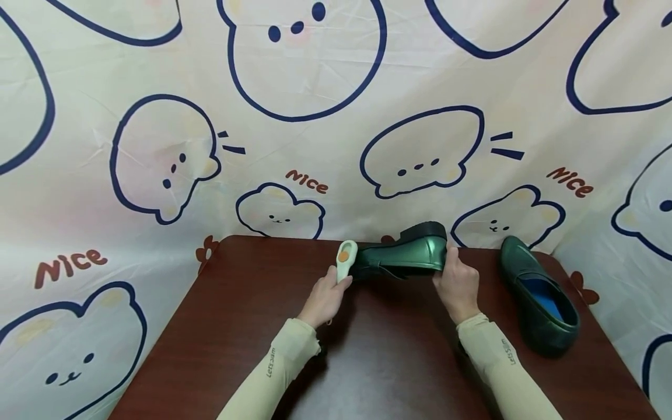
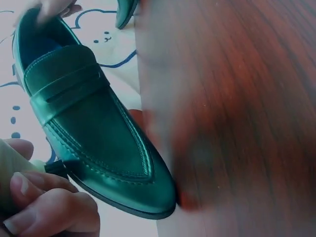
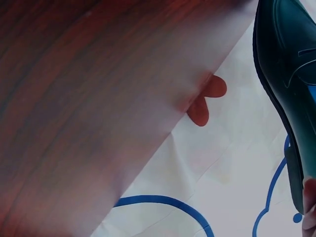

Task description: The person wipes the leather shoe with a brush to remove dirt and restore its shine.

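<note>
A green loafer (image 1: 399,256) is held on its side over the far edge of the table, its heel to the right and its sole turned up and away. My right hand (image 1: 459,284) grips it at the heel; in the right wrist view only a few fingertips (image 3: 309,202) show beside the heel. In my left hand (image 1: 322,297) is a pale green handheld brush (image 1: 346,256) with an orange oval on it. Its dark, bristle-like end (image 2: 57,169) meets the side of the loafer's toe, just above the sole edge, in the left wrist view.
A second green loafer (image 1: 543,297) with a blue insole stands upright at the right of the dark brown wooden table (image 1: 388,361). Behind the table's far edge hangs a white cloth (image 1: 336,146) printed with blue bear outlines.
</note>
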The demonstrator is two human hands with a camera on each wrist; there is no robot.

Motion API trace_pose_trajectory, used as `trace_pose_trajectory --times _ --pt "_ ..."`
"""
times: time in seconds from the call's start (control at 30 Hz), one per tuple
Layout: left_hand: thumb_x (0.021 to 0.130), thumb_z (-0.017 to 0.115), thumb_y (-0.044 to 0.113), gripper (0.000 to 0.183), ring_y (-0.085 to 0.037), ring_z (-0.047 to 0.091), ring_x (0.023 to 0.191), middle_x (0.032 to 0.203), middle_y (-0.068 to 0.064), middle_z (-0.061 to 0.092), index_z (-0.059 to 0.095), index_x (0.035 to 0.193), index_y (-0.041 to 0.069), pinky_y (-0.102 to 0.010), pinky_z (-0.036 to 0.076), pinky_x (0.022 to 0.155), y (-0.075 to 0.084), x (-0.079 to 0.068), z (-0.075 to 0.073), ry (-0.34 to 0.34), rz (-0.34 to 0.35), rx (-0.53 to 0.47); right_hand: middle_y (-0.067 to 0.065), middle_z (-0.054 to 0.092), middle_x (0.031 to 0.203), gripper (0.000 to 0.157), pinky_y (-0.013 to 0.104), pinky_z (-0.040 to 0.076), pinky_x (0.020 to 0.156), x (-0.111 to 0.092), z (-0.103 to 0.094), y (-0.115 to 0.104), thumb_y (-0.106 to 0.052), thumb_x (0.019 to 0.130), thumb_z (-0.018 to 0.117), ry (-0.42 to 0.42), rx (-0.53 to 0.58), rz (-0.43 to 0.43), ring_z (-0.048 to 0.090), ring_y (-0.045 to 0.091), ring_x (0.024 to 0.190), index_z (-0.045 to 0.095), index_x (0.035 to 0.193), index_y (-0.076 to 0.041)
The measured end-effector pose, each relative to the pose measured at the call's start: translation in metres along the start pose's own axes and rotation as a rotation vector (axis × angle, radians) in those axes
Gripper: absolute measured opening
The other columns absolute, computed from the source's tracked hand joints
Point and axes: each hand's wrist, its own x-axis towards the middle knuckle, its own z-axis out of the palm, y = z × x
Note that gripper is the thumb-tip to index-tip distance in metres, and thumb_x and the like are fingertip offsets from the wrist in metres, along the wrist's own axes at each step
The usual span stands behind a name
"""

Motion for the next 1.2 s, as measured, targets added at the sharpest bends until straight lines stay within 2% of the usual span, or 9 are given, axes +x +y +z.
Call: trace_pose_trajectory --times 0.13,0.3,0.37,0.43,0.53,0.67,0.93,1.2 --pt "0.110 0.046 0.044 0.032 -0.017 0.042 0.057 0.074 -0.003 0.045 0.045 0.112 0.012 -0.030 0.039 0.054 0.014 -0.003 0.007 0.002 0.091 0.011 0.023 0.061 0.066 0.055 0.042 0.041 0.037 0.003 -0.002 -0.002 0.011 0.069 0.068 0.008 0.002 -0.022 0.051 0.029 0.040 0.049 0.121 0.009" --pt "0.110 0.043 0.049 0.036 -0.012 0.046 0.056 0.075 -0.001 0.049 0.043 0.112 0.013 -0.027 0.040 0.053 0.042 -0.010 0.028 -0.077 0.274 0.089 0.023 0.061 0.065 0.055 0.042 0.040 0.037 0.002 -0.002 -0.002 0.012 0.068 0.068 0.009 -0.003 -0.009 0.051 0.029 0.040 0.050 0.120 0.009" --pt "0.110 0.041 0.051 0.039 -0.011 0.046 0.055 0.075 -0.001 0.050 0.042 0.111 0.013 -0.025 0.039 0.052 0.047 -0.010 0.036 -0.090 0.314 0.133 0.023 0.062 0.066 0.056 0.042 0.040 0.037 0.001 -0.002 -0.002 0.012 0.067 0.069 0.006 -0.003 0.001 0.051 0.029 0.040 0.050 0.120 0.009" --pt "0.110 0.040 0.051 0.039 -0.011 0.046 0.054 0.074 -0.001 0.049 0.042 0.111 0.013 -0.025 0.039 0.052 0.049 -0.010 0.041 -0.081 0.311 0.158 0.024 0.062 0.066 0.056 0.043 0.040 0.037 0.000 -0.002 -0.002 0.012 0.067 0.069 0.003 -0.001 0.002 0.051 0.030 0.040 0.050 0.120 0.009" --pt "0.110 0.040 0.050 0.038 -0.011 0.045 0.055 0.074 -0.001 0.048 0.042 0.110 0.012 -0.025 0.038 0.053 0.044 -0.008 0.044 -0.056 0.271 0.154 0.023 0.061 0.065 0.053 0.043 0.041 0.037 -0.001 -0.002 -0.002 0.011 0.069 0.069 0.005 0.002 0.000 0.052 0.031 0.040 0.050 0.118 0.009" --pt "0.110 0.041 0.048 0.036 -0.013 0.045 0.057 0.074 -0.002 0.047 0.043 0.109 0.012 -0.026 0.039 0.055 0.036 -0.007 0.040 -0.040 0.226 0.127 0.022 0.060 0.063 0.050 0.043 0.041 0.037 -0.001 -0.002 -0.001 0.011 0.071 0.068 0.016 0.000 0.000 0.053 0.032 0.040 0.050 0.117 0.009" --pt "0.110 0.041 0.050 0.039 -0.014 0.045 0.058 0.074 -0.003 0.046 0.043 0.109 0.011 -0.027 0.040 0.056 0.025 -0.006 0.033 -0.028 0.198 0.085 0.023 0.061 0.064 0.050 0.044 0.043 0.038 -0.002 -0.002 -0.001 0.011 0.071 0.069 0.004 0.004 -0.002 0.055 0.032 0.042 0.050 0.117 0.009" --pt "0.110 0.041 0.052 0.040 -0.016 0.040 0.050 0.071 -0.003 0.044 0.043 0.106 0.012 -0.030 0.040 0.053 0.018 -0.005 0.029 -0.067 0.145 -0.014 0.022 0.060 0.064 0.050 0.044 0.043 0.038 -0.003 -0.002 0.000 0.011 0.072 0.071 0.003 -0.002 0.006 0.055 0.032 0.042 0.050 0.116 0.009"
